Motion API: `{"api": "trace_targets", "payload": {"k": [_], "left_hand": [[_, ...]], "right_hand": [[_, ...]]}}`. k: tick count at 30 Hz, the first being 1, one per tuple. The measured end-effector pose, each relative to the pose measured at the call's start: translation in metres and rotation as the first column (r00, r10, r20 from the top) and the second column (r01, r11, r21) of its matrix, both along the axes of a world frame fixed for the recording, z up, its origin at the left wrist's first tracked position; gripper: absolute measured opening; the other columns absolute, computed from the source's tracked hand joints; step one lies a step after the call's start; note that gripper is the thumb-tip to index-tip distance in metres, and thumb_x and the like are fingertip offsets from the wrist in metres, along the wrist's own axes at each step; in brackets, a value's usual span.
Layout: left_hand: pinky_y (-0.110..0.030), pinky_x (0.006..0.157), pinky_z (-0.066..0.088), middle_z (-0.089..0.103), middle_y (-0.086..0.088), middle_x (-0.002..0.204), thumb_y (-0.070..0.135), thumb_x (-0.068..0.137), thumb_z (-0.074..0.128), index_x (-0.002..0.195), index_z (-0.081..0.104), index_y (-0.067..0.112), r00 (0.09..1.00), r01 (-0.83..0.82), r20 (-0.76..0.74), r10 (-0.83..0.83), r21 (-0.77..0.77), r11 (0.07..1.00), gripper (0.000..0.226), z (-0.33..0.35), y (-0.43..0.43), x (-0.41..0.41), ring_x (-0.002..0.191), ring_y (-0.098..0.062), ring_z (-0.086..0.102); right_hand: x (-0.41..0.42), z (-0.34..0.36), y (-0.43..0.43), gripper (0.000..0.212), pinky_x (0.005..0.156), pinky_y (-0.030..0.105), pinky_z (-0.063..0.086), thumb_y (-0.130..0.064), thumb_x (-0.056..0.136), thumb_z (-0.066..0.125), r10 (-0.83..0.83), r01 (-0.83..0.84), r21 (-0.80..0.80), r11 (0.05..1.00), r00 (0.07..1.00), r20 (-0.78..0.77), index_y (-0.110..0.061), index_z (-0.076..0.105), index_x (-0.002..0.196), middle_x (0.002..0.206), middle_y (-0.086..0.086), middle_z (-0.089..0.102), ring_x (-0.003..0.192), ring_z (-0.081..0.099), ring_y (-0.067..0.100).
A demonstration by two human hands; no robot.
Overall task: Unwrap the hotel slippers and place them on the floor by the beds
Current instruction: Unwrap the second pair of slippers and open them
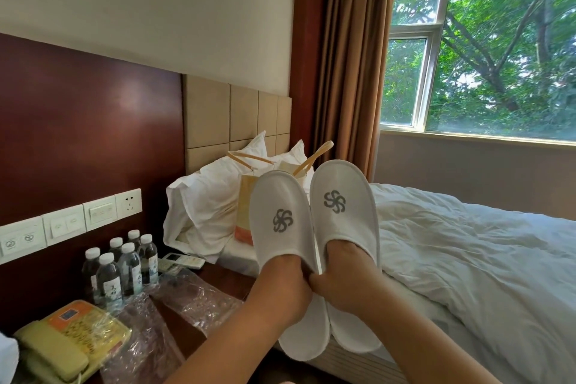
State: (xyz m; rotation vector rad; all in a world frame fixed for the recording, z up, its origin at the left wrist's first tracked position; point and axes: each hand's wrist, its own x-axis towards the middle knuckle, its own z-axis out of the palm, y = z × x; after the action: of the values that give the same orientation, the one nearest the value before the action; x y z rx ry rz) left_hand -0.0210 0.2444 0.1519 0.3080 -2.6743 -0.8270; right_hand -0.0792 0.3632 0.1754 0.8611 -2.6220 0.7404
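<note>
Two white hotel slippers with grey pinwheel logos are held up side by side in front of me, toes pointing up. My left hand has its fingers pushed inside the left slipper. My right hand is likewise tucked into the right slipper. The thumbs meet between the two slippers. Both heels hang down below my wrists. Clear crumpled plastic wrap lies on the dark wooden nightstand at the lower left.
A bed with a rumpled white duvet fills the right side. White pillows and a paper bag with handles sit at its head. The nightstand holds several water bottles, a remote and a yellow telephone.
</note>
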Motion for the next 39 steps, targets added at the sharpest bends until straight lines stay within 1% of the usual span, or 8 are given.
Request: {"api": "trace_targets", "payload": {"k": [7, 13, 16, 19, 23, 27, 33, 39], "left_hand": [[-0.023, 0.113, 0.032, 0.047, 0.003, 0.144, 0.008, 0.086, 0.051, 0.149, 0.035, 0.026, 0.96, 0.261, -0.148, -0.239, 0.157, 0.952, 0.067, -0.008, 0.017, 0.015, 0.139, -0.015, 0.039], [-0.006, 0.107, 0.024, 0.036, 0.046, 0.139, 0.04, 0.077, 0.066, 0.13, 0.028, 0.073, 0.858, 0.51, -0.18, -0.48, 0.196, 0.837, 0.073, -0.01, 0.011, 0.03, 0.131, 0.027, 0.022], [-0.013, 0.093, 0.048, 0.072, 0.025, 0.113, 0.048, 0.078, 0.067, 0.11, 0.07, 0.054, 0.85, 0.501, -0.374, -0.37, 0.358, 0.788, 0.033, -0.006, 0.004, 0.035, 0.11, 0.005, 0.064], [-0.025, 0.072, 0.058, 0.076, 0.011, 0.087, 0.061, 0.078, 0.059, 0.094, 0.074, 0.042, 0.855, 0.261, -0.519, -0.017, 0.401, 0.878, 0.029, 0.002, -0.012, 0.026, 0.082, -0.005, 0.07], [-0.042, 0.098, 0.047, 0.055, 0.003, 0.133, 0.062, 0.09, 0.053, 0.135, 0.051, 0.03, 0.823, -0.053, -0.501, 0.269, 0.403, 0.914, 0.054, 0.023, -0.041, 0.0, 0.119, -0.014, 0.054], [-0.038, 0.093, 0.045, 0.067, 0.0, 0.118, 0.066, 0.094, 0.033, 0.114, 0.057, 0.035, 0.919, 0.049, -0.348, 0.188, 0.571, 0.819, 0.044, 0.027, -0.046, -0.019, 0.113, -0.023, 0.062], [-0.033, 0.085, 0.044, 0.069, 0.011, 0.088, 0.054, 0.104, 0.029, 0.086, 0.061, 0.038, 0.88, 0.069, -0.42, 0.224, 0.577, 0.814, 0.04, 0.021, -0.036, -0.021, 0.09, -0.007, 0.063], [-0.032, 0.071, 0.044, 0.071, -0.005, 0.084, 0.056, 0.104, 0.027, 0.085, 0.07, 0.014, 0.933, -0.007, -0.286, 0.22, 0.596, 0.803, 0.063, 0.019, -0.038, -0.023, 0.082, -0.02, 0.064]], "right_hand": [[0.01, -0.007, 0.0, 0.024, 0.064, 0.023, 0.037, -0.017, 0.072, 0.06, -0.141, 0.098, -0.235, 0.967, 0.975, -0.175, -0.001, 0.066, 0.09, 0.07, 0.001, 0.055, 0.068, 0.054, 0.024], [0.002, -0.008, 0.01, 0.01, 0.063, 0.024, 0.034, -0.004, 0.078, 0.058, -0.169, 0.132, -0.202, 0.97, 0.97, -0.175, -0.001, 0.067, 0.077, 0.069, 0.008, 0.058, 0.068, 0.058, 0.026], [-0.004, -0.003, 0.017, 0.01, 0.067, 0.023, 0.037, -0.004, 0.077, 0.058, -0.156, 0.14, -0.144, 0.98, 0.981, -0.112, -0.007, 0.067, 0.073, 0.077, 0.011, 0.067, 0.079, 0.065, 0.028], [-0.01, 0.009, 0.023, 0.014, 0.072, 0.026, 0.046, 0.002, 0.072, 0.059, -0.124, 0.103, -0.147, 0.984, 0.982, -0.143, -0.002, 0.072, 0.072, 0.083, 0.013, 0.073, 0.083, 0.067, 0.031], [-0.009, 0.02, 0.025, 0.023, 0.078, 0.035, 0.053, 0.009, 0.066, 0.057, 0.005, -0.035, -0.132, 0.991, 0.975, -0.223, 0.0, 0.077, 0.076, 0.088, 0.017, 0.074, 0.083, 0.067, 0.037], [-0.004, 0.024, 0.023, 0.024, 0.073, 0.038, 0.056, 0.012, 0.066, 0.055, 0.071, -0.132, -0.202, 0.97, 0.956, -0.284, 0.003, 0.076, 0.073, 0.087, 0.016, 0.072, 0.08, 0.065, 0.037], [-0.006, 0.024, 0.027, 0.019, 0.074, 0.036, 0.048, 0.011, 0.067, 0.058, 0.041, -0.138, -0.245, 0.96, 0.932, -0.361, 0.0, 0.073, 0.068, 0.085, 0.007, 0.068, 0.083, 0.06, 0.033], [0.007, 0.023, 0.031, 0.021, 0.064, 0.03, 0.036, 0.01, 0.058, 0.05, 0.001, -0.174, -0.419, 0.891, 0.924, -0.381, -0.005, 0.063, 0.053, 0.065, -0.004, 0.058, 0.063, 0.044, -0.003]]}}
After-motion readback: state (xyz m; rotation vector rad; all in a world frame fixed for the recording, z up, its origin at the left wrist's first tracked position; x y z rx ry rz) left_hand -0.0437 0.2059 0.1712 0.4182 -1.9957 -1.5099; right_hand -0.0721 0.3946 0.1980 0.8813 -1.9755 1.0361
